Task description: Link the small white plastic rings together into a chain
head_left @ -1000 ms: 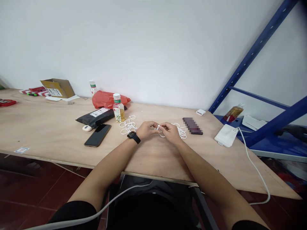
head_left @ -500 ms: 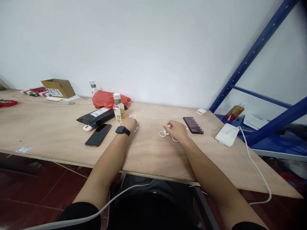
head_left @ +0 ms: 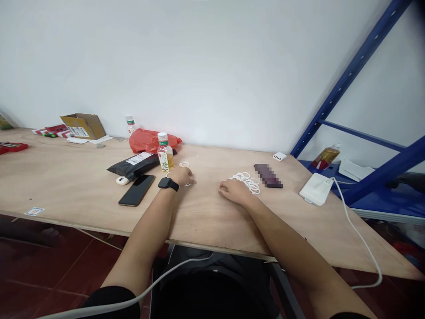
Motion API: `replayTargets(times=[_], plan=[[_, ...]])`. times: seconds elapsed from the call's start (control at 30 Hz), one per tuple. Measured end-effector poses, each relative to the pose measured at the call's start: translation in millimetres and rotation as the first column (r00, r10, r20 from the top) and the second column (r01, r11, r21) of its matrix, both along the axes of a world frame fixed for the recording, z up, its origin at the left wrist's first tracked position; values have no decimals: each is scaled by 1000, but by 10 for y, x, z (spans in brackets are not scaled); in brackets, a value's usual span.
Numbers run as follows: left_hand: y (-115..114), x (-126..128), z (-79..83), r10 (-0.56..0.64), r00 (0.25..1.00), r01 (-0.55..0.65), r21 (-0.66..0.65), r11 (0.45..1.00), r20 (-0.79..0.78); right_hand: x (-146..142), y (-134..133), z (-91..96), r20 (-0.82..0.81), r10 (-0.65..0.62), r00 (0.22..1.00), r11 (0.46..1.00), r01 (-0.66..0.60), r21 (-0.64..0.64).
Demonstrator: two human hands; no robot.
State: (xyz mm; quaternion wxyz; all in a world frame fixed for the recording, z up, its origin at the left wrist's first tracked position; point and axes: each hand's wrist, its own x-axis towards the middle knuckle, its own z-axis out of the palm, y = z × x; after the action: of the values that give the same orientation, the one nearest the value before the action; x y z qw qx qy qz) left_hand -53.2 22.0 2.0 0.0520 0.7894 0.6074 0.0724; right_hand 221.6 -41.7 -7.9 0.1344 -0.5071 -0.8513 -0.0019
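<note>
My left hand (head_left: 181, 175), with a black watch at its wrist, rests low over the table among a few thin white rings (head_left: 184, 164). Its fingers curl downward, and what they hold, if anything, is hidden. To the right, my right hand (head_left: 233, 190) lies on the tabletop with its fingers closed; whatever is in them is too small to make out. Just behind and beside the right hand is a loose pile of white rings (head_left: 249, 181).
A drink bottle (head_left: 165, 153) stands behind my left hand, near a black parcel (head_left: 134, 164), a red bag (head_left: 144, 140) and a phone (head_left: 137, 190). Right of the pile lie another phone (head_left: 268, 176) and a white power bank (head_left: 316, 189) with a cable. A blue rack (head_left: 352, 64) rises at right.
My right hand has moved left and nearer to me, off the ring pile, which now shows more fully. My left hand has barely moved. The view has shifted slightly.
</note>
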Motion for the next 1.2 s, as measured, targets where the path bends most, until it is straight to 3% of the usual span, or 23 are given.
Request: replayTargets(times=[0.17, 0.33, 0.43, 0.5, 0.6, 0.67, 0.73, 0.87, 1.0, 1.2], plan=[[-86, 124, 42, 31, 999, -31, 49, 998, -11, -8, -7, 36, 38, -134, 990, 990, 132, 51], [-164, 230, 125, 30, 991, -60, 232, 971, 128, -68, -51, 98, -160, -78, 984, 996, 85, 40], [-147, 244, 148, -4, 950, -92, 290, 953, 313, -108, -65, 94, -253, -18, 967, 999, 27, 31], [-109, 261, 134, -66, 853, -105, 295, 950, 517, -124, -60, 69, -317, 8, 948, 999, 8, 50], [-68, 348, 86, -187, 564, -55, 263, 963, 804, -143, -45, 23, -433, 34, 901, 996, 6, 91], [-86, 455, 50, -240, 392, 31, 248, 968, 888, -161, -42, 4, -533, 42, 845, 995, 16, 103], [-143, 582, 21, -266, 306, 124, 238, 963, 914, -184, -47, -1, -629, 38, 777, 995, 30, 97], [-287, 790, -14, -239, 217, 292, 171, 941, 946, -213, -69, 16, -725, 40, 688, 995, 42, 95], [-350, 841, -12, -197, 195, 323, 127, 938, 961, -199, -68, 31, -742, 36, 670, 992, 67, 108], [-372, 805, 7, -229, 277, 314, 138, 940, 933, -159, -49, 49, -725, 69, 685, 988, 56, 147]])
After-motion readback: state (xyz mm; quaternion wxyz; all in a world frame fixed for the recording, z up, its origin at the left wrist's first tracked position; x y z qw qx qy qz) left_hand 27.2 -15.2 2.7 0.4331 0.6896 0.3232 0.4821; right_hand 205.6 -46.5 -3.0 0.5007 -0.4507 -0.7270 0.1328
